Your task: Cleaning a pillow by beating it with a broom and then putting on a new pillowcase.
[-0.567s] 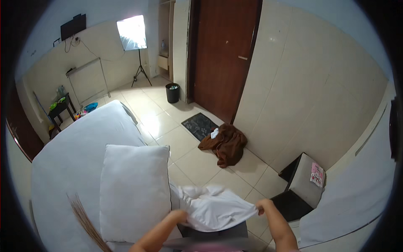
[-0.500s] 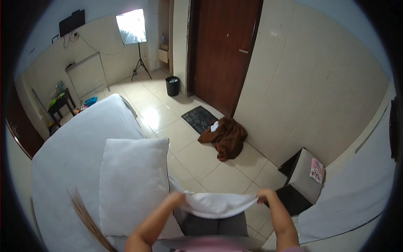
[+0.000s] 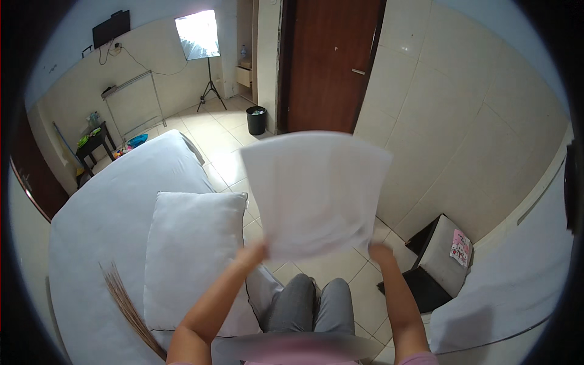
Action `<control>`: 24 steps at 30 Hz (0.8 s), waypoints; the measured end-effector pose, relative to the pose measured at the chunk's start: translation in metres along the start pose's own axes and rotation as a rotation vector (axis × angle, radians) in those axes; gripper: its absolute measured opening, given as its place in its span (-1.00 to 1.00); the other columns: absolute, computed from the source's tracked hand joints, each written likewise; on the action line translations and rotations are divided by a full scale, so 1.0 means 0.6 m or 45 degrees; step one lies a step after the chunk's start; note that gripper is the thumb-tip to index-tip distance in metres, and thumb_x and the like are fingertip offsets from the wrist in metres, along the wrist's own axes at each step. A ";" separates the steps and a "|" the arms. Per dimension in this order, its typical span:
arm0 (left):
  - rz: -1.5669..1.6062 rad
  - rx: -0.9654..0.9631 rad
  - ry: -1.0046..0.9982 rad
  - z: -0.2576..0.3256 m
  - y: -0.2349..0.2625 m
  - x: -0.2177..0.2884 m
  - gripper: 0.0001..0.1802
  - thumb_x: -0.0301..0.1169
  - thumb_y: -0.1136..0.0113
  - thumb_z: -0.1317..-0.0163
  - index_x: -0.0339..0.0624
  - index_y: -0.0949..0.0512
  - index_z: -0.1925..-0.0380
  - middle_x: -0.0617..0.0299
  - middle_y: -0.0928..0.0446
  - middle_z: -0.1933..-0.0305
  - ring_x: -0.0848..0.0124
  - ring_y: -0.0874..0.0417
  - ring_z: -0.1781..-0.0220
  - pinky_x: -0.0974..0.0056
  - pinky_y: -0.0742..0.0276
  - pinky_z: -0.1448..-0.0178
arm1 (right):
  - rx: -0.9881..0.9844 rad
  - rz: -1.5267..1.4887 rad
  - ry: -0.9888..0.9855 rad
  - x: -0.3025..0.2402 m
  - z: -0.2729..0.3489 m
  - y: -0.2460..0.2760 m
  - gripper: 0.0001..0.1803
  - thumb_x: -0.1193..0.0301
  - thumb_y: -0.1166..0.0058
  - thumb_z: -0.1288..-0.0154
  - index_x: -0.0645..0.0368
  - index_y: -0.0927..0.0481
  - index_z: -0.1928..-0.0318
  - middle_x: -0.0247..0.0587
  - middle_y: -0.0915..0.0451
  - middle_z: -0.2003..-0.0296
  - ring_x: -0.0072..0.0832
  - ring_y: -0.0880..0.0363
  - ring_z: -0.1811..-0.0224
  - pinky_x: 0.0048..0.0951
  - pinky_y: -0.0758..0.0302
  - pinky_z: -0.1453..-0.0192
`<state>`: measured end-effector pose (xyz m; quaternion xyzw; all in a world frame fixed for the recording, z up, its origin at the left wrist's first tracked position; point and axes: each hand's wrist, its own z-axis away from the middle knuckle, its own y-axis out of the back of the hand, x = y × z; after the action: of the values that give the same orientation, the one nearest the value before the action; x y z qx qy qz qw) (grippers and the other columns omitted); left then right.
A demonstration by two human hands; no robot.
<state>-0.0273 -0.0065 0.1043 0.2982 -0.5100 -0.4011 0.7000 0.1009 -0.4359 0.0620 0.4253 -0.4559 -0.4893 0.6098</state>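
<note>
Pinching the white pillowcase [image 3: 316, 188] by near corners in left hand [image 3: 255, 251] and right hand [image 3: 381, 252]! Billowing above the tiled floor [image 3: 334, 267], right of the pillow [image 3: 194, 261]: could slip free from a loose pinch, or get dirty if dipped low.

There are two bare hands: the left hand [image 3: 255, 249] at seven o'clock and the right hand [image 3: 381, 251] at four o'clock. There is one white cloth [image 3: 316, 188], in the centre. Two legs [image 3: 295, 304] are at six o'clock. One bed [image 3: 128, 188] is at nine o'clock; one pillow [image 3: 194, 261] and one bundle of thin sticks [image 3: 129, 307] are at eight. The brown doors are two in number: one door [image 3: 328, 67] between twelve and one o'clock, the other door [image 3: 38, 185] at nine. At eleven o'clock, I count one lit lamp [image 3: 199, 36] and one black bin [image 3: 257, 123]. At ten, there is one wall screen [image 3: 112, 30]. At four, there are one grey-topped seat [image 3: 437, 261] and one pink sheet [image 3: 460, 248].
</note>
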 end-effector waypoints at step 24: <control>0.996 1.859 -0.144 0.041 0.491 -0.264 -0.45 -0.01 0.18 -0.28 -0.32 -0.47 0.10 0.00 -0.53 0.25 0.21 -0.52 0.27 0.11 -0.39 0.21 | 0.956 -1.839 1.319 -0.491 0.044 0.589 -0.53 0.70 0.34 -0.05 0.21 -0.52 0.05 -0.13 -0.53 0.08 -0.39 -0.43 -0.06 -0.47 -0.22 -0.22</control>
<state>0.0001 0.2778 0.2802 0.4581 -0.7434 0.2887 0.3925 0.1181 -0.0913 0.3677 0.9337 0.1147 -0.3203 0.1115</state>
